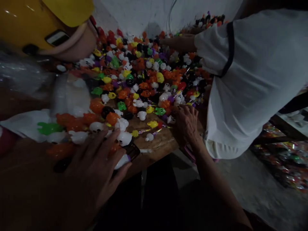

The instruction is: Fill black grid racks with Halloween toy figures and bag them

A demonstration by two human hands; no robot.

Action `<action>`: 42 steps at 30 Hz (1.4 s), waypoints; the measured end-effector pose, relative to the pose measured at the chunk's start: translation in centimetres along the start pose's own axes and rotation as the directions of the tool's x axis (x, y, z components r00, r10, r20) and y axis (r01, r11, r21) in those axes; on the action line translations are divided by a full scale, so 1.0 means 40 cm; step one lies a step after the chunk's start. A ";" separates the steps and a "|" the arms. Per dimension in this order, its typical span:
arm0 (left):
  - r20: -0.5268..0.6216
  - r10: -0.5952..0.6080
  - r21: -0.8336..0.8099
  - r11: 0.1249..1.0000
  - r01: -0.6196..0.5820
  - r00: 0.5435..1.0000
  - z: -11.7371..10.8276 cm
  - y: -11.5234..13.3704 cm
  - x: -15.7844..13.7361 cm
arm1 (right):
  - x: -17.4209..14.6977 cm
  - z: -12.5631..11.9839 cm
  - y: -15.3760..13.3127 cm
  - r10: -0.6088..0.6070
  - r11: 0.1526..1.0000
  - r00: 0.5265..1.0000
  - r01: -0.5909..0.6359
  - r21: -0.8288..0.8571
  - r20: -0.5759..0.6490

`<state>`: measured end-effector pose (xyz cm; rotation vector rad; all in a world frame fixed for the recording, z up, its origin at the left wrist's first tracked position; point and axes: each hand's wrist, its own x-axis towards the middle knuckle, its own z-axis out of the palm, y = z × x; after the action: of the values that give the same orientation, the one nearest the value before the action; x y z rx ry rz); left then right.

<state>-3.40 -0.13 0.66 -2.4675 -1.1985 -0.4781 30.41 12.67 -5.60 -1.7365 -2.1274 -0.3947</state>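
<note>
Small plastic toys (145, 86) in orange, white, green, yellow, black and purple lie heaped over the wooden table (160, 141). My left hand (96, 163) spreads palm down over the near-left toys, its fingers apart and touching some of them. A white toy with a dark face (124, 138) lies just beyond those fingertips. At the near right edge of the heap is my right hand (187, 122), palm down with bent fingers. Its fingertips are hidden, so what they grip cannot be made out. A small white toy (171, 119) is close beside it.
A yellow container (21, 29) stands at the back left, near clear plastic bags (24, 75). A person in a white shirt (260, 70) is on the right, one arm (180, 43) reaching across the heap's far side. Bagged toys (281, 157) lie at lower right.
</note>
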 end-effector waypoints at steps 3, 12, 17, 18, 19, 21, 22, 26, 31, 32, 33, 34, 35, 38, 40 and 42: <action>0.016 0.018 0.024 1.000 -0.018 1.000 -0.004 -0.019 -0.015 | 0.029 0.028 0.005 -0.043 0.999 0.998 0.045 -0.027 0.051; 0.034 -0.155 -0.095 0.983 0.157 0.987 -0.020 0.012 0.001 | 0.034 -0.001 0.001 -0.022 0.993 0.995 0.034 0.116 -0.100; 0.054 -0.144 -0.104 0.983 0.148 0.988 -0.033 0.020 0.010 | -0.070 -0.057 -0.088 0.037 0.967 0.999 -0.040 0.253 0.019; 0.069 -0.150 -0.117 0.981 0.157 0.986 -0.036 0.019 0.011 | -0.096 -0.067 -0.110 0.046 0.961 0.997 -0.062 0.271 0.063; 0.086 -0.162 -0.134 0.976 0.172 0.983 -0.038 0.017 0.011 | -0.119 -0.078 -0.130 0.051 0.954 0.994 -0.078 0.291 0.099; 0.123 -0.193 -0.173 0.962 0.213 0.973 -0.041 0.012 0.011 | -0.158 -0.100 -0.167 0.012 0.930 0.989 -0.065 0.361 0.148; 0.136 -0.200 -0.194 0.955 0.224 0.970 -0.042 0.009 0.011 | -0.172 -0.111 -0.183 -0.024 0.910 0.986 -0.047 0.412 0.166; 0.153 -0.197 -0.263 0.936 0.232 0.968 -0.040 -0.002 0.010 | -0.204 -0.131 -0.234 -0.084 0.797 0.962 -0.092 0.597 0.260; 0.181 -0.258 -0.325 0.895 0.305 0.949 -0.044 -0.006 0.009 | -0.210 -0.077 -0.316 0.001 0.526 0.973 -0.197 0.828 0.231; 0.178 -0.256 -0.316 0.900 0.301 0.950 -0.046 -0.006 0.009 | -0.207 -0.061 -0.333 -0.005 0.472 0.978 -0.180 0.863 0.207; 0.176 -0.246 -0.307 0.906 0.290 0.953 -0.047 -0.006 0.008 | -0.203 -0.048 -0.348 -0.016 0.435 0.983 -0.157 0.887 0.182; 0.174 -0.235 -0.301 0.912 0.279 0.956 -0.049 -0.006 0.008 | -0.198 -0.036 -0.360 -0.030 0.415 0.987 -0.133 0.900 0.159; 0.173 -0.228 -0.302 0.914 0.272 0.958 -0.049 -0.006 0.008 | -0.193 -0.027 -0.370 -0.045 0.403 0.989 -0.110 0.908 0.139; 0.171 -0.209 -0.319 0.913 0.255 0.963 -0.048 -0.008 0.009 | -0.181 -0.013 -0.381 -0.094 0.401 0.991 -0.049 0.915 0.095; 0.141 -0.171 -0.293 0.934 0.206 0.975 -0.045 -0.010 0.009 | -0.179 -0.013 -0.378 -0.116 0.453 0.989 -0.030 0.891 0.093; 0.110 -0.127 -0.252 0.956 0.151 0.986 -0.042 -0.011 0.008 | -0.178 -0.017 -0.374 -0.159 0.521 0.982 -0.007 0.853 0.105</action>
<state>-3.78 -0.42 2.36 -2.6596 -1.4358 -0.5994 17.09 3.09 -7.95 -1.0787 -1.9466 0.7388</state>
